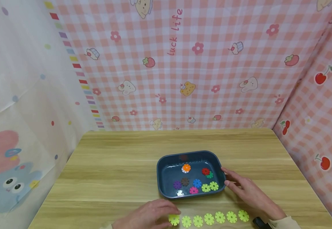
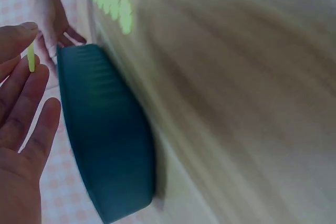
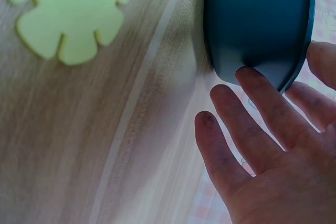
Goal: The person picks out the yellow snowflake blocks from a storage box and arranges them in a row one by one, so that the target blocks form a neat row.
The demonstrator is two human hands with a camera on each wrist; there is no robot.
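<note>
My left hand [image 1: 151,214] pinches a yellow-green notched plastic disc [image 2: 31,59] between thumb and fingers, seen edge-on in the left wrist view. To its right, several matching discs [image 1: 209,219] lie in a row along the table's near side. Beyond the row sits a dark blue rectangular bin [image 1: 166,192]. My right hand [image 1: 247,190] touches the bin's right end, with its fingers spread and fairly straight in the right wrist view. Inside the bin are loose notched discs, among them a purple disc [image 1: 177,185], a blue disc [image 1: 197,183] and a pink disc [image 1: 194,190].
The wooden table [image 1: 111,165] reaches back to a pink checked cloth [image 1: 197,63]. A pale patterned cloth [image 1: 39,95] hangs on the left, another checked cloth [image 1: 323,121] on the right. A black wrist strap [image 1: 261,223] shows by the right sleeve.
</note>
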